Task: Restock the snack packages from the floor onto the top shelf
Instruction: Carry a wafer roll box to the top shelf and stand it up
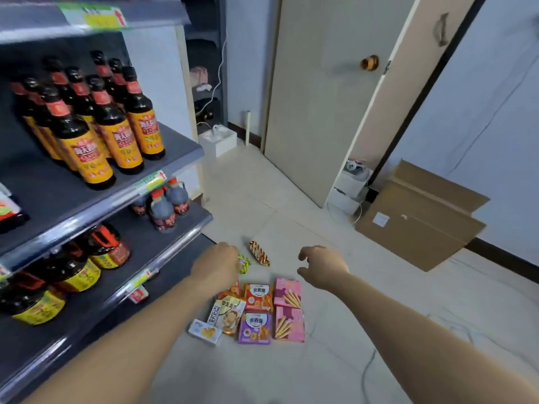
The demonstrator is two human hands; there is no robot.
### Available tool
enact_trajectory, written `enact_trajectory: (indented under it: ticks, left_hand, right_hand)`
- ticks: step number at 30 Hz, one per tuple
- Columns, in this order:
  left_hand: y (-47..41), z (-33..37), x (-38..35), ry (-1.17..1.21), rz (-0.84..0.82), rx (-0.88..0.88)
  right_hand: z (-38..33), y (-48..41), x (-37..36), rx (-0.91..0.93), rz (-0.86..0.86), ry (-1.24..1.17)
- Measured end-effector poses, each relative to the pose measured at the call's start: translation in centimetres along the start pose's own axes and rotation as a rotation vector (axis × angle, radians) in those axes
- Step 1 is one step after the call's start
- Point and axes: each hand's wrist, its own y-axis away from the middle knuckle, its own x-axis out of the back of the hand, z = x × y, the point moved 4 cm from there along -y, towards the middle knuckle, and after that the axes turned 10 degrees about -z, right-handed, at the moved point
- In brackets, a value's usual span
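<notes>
On the tiled floor (335, 360) beside the shelving unit (180, 153), the snack packages lie in a loose cluster, none of them on a shelf yet. Two pink boxes (287, 293) sit one behind the other at the right of the group. To their left are an orange box (258, 297) and, nearer the camera, a purple box (255, 328). A cookie bag (230, 314) lies tilted beside these, and a small white box (204, 331) lies at the near left corner. Farther off, apart from the boxes, are a striped wrapper (259, 253) and a yellow-green packet (243, 263).

Both bare arms reach down toward the pile. The left hand (217, 266) is seen from the back, right at the yellow-green packet. Its fingers are hidden, so I cannot tell whether they grip it. The right hand (320, 266) hangs above the floor behind the pink boxes, its fingers (304, 255) loosely curled and holding nothing.

Dark sauce bottles (116, 135) with orange labels stand on the grey shelves. A flattened cardboard box (420, 217) leans against the wall near a beige door (320, 97).
</notes>
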Motion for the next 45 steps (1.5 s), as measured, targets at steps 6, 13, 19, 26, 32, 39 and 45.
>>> enact_trajectory:
  ticks: [6,13,19,26,32,39,45]
  left_hand:
    - [-9.1,3.4,-5.7,0.046,-0.112,0.017]
    - [-18.7,5.8,-11.9,0.055,-0.242,-0.001]
    - [-27.5,6.6,-17.8,0.031,-0.373,-0.017]
    - [-36.8,5.8,-29.2,0.090,-0.462,0.010]
    - [-43.7,3.6,-42.6,0.163,-0.505,0.077]
    - [-50.5,0.1,-56.8,0.170,-0.569,0.101]
    - [-56.1,-1.1,-63.4,0.304,-0.512,0.203]
  right_hand:
    - [6.6,-7.4,-2.6,-0.033,-0.119,0.057]
    - [12.5,-15.8,-6.5,-0.099,-0.251,0.023]
    - [17.3,-23.4,-11.3,-0.185,-0.325,-0.092]
    - [22.1,-32.4,-20.9,-0.252,-0.391,-0.206]
    - [26.5,-41.1,-32.6,-0.300,-0.417,-0.287]
    - [29.4,-50.0,-45.8,-0.312,-0.472,-0.306]
    - [30.7,-56.1,-51.8,-0.457,-0.409,-0.607]
